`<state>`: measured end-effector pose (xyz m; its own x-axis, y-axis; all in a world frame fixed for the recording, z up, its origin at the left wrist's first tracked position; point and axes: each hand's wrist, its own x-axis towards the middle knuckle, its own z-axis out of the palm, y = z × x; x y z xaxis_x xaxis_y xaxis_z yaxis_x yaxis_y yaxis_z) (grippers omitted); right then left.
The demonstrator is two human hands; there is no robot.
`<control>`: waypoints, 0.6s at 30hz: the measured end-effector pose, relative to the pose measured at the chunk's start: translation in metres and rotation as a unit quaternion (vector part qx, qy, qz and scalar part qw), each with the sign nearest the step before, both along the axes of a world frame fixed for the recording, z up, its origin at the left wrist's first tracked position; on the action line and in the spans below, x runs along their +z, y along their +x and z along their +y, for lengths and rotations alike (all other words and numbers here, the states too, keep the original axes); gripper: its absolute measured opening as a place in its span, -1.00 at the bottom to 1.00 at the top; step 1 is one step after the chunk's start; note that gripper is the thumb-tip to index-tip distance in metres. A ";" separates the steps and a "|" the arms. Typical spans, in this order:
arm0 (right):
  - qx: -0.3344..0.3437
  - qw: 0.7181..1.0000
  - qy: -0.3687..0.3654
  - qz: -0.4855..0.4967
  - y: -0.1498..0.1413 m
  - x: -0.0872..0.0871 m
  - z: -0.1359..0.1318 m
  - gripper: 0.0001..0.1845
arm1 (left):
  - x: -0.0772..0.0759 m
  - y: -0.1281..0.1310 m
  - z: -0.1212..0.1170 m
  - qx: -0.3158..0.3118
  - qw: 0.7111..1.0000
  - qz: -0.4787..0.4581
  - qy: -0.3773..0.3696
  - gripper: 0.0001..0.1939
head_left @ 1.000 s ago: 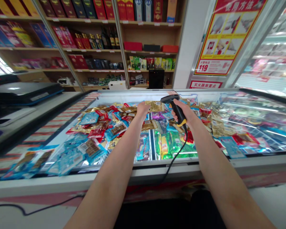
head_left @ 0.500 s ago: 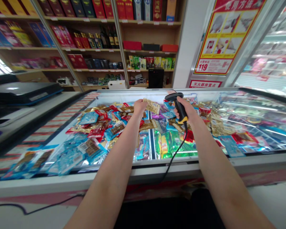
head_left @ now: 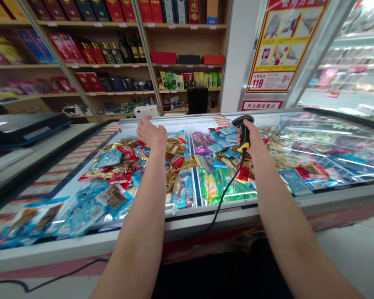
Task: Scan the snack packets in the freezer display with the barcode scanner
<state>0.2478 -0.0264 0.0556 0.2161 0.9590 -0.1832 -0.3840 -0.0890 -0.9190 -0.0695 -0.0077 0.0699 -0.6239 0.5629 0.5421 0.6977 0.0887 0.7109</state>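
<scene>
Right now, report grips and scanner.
Left grip open above the packets, nothing visible in it. Right grip closed on the scanner. Cord passes in front of the green packets.

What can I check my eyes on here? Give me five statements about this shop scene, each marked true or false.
1. The right hand holds a barcode scanner. True.
2. The left hand holds a second scanner. False: the left hand shows no scanner; the one in view is in the right.
3. Green packets lie inside the chest freezer. True.
4. The scanner's cable is white. False: it is black.
5. In the picture, the poster marked 119 is right of the wooden shelves. True.
</scene>
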 end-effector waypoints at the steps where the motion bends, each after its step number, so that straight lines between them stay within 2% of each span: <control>1: 0.001 1.000 -0.002 0.006 0.002 -0.001 0.001 -0.59 | -0.003 0.008 0.001 -0.038 0.999 0.020 -0.008 -0.52; 5: 0.000 1.000 0.002 0.021 0.006 -0.002 0.004 -0.60 | -0.022 0.048 0.008 -0.209 0.974 0.062 -0.065 -0.66; 10: 0.000 1.000 0.005 0.030 0.002 -0.001 0.001 -0.60 | -0.050 0.101 0.002 -0.362 0.904 0.146 -0.175 -0.70; 13: -0.010 1.000 -0.002 0.026 -0.004 0.003 -0.003 -0.57 | -0.065 0.117 0.000 -0.399 0.870 0.201 -0.207 -0.65; 18: -0.015 1.000 -0.001 0.012 -0.012 0.008 -0.008 -0.57 | -0.077 0.117 0.005 -0.440 0.844 0.210 -0.225 -0.64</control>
<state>0.2359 -0.0346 0.0631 0.2404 0.9519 -0.1897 -0.4087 -0.0780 -0.9093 0.0472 -0.0031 -0.0068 0.3369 0.9156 0.2194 0.8155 -0.4002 0.4181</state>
